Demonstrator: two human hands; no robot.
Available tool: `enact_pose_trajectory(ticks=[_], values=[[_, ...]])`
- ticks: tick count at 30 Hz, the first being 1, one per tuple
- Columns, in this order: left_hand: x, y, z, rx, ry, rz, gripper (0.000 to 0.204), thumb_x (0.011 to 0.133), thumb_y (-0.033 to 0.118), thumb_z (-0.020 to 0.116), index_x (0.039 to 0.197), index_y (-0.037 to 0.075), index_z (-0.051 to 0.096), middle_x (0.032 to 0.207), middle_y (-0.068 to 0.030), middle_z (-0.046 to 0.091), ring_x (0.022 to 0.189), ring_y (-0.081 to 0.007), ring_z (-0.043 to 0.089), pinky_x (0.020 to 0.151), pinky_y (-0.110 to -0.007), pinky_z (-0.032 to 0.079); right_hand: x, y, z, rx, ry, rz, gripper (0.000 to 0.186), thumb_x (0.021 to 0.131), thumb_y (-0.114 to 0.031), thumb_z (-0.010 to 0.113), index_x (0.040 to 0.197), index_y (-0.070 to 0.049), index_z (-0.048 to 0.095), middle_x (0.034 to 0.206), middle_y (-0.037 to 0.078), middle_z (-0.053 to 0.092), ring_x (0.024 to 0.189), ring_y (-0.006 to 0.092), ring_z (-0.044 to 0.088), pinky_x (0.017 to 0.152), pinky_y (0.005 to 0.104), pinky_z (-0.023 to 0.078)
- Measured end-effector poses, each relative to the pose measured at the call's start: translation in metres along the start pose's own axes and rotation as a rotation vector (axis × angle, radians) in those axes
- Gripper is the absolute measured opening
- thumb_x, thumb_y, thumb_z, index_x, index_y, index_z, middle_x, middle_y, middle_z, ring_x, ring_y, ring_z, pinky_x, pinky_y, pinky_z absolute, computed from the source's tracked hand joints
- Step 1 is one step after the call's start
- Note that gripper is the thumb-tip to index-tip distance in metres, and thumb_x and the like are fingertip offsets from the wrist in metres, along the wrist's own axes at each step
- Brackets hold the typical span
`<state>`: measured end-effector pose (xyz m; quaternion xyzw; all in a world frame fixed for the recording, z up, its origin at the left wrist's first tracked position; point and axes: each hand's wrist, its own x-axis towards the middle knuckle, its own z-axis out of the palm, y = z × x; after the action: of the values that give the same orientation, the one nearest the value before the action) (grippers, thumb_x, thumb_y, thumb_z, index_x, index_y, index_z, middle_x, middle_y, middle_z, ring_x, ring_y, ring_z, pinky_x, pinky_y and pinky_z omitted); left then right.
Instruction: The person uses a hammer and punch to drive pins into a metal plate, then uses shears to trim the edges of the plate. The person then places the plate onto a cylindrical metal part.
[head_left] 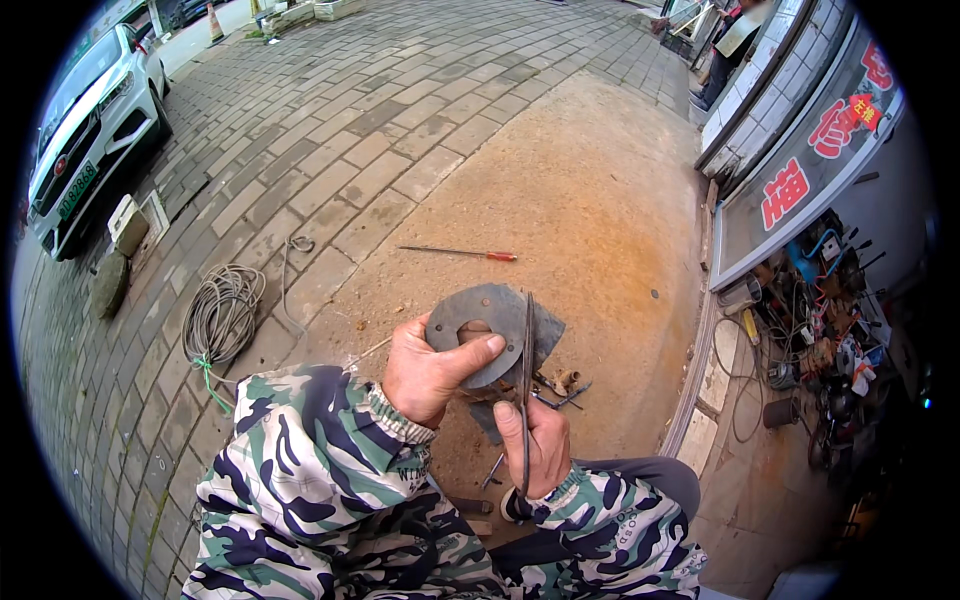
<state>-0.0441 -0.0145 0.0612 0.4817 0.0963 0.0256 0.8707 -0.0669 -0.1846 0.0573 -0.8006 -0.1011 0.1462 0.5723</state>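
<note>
Over the sandy patch: a grey rubber sheet (492,322), cut to a rounded shape with a hole in it, is held up in the middle of the view, above a bare dirt area (590,200) set into the brick paving (330,130).
Left hand (425,372): closed on the sheet's lower left edge, thumb pressed flat across its face just below the hole, fingers hidden behind it.
Right hand (540,445): wrapped around the handles of a pair of dark scissors (526,385), just below the sheet.
Scissors: blades point up and away, seen nearly edge-on, lying along the sheet's right edge; whether they bite into the rubber cannot be told.
Below the sheet: small metal bits and bolts (562,385) lie on the dirt, partly covered by the sheet and the hands.
Beyond the sheet: a red-handled screwdriver (460,253) lies flat on the dirt, well apart.
Left of the sheet: a coil of grey cable (220,315) with a green tie rests on the bricks; farther left, a white car (90,120) is parked.
Right of the sheet: a shop doorway with a jumble of tools and parts (820,340) on the floor inside.
Sleeves: camouflage jacket (300,480) covers both forearms, blocking the ground nearest the person.
</note>
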Motion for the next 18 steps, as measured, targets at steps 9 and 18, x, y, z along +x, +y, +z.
enact_pose_trajectory(ticks=[9, 18], values=[[-0.0017, 0.0071, 0.0020, -0.020, 0.001, -0.039, 0.027, 0.084, -0.002, 0.076, 0.110, -0.004, 0.068, 0.100, -0.0091, 0.073, 0.088, -0.0170, 0.070, 0.083, -0.031, 0.056, 0.0006, 0.0023, -0.0002, 0.011, 0.013, -0.066, 0.042, 0.099, -0.038, 0.060, 0.091, 0.003, 0.063, 0.063, 0.017, 0.059, 0.059, 0.0265, 0.061, 0.057, 0.0384, 0.045], [0.0001, 0.0031, -0.0022, 0.013, -0.015, -0.026, 0.030, 0.086, -0.004, 0.072, 0.115, -0.004, 0.066, 0.103, -0.0109, 0.074, 0.090, -0.0171, 0.071, 0.082, -0.032, 0.058, 0.0029, 0.0035, -0.0015, -0.001, 0.004, -0.110, 0.044, 0.099, -0.039, 0.060, 0.091, 0.004, 0.063, 0.063, 0.016, 0.057, 0.059, 0.0253, 0.059, 0.058, 0.0380, 0.045]])
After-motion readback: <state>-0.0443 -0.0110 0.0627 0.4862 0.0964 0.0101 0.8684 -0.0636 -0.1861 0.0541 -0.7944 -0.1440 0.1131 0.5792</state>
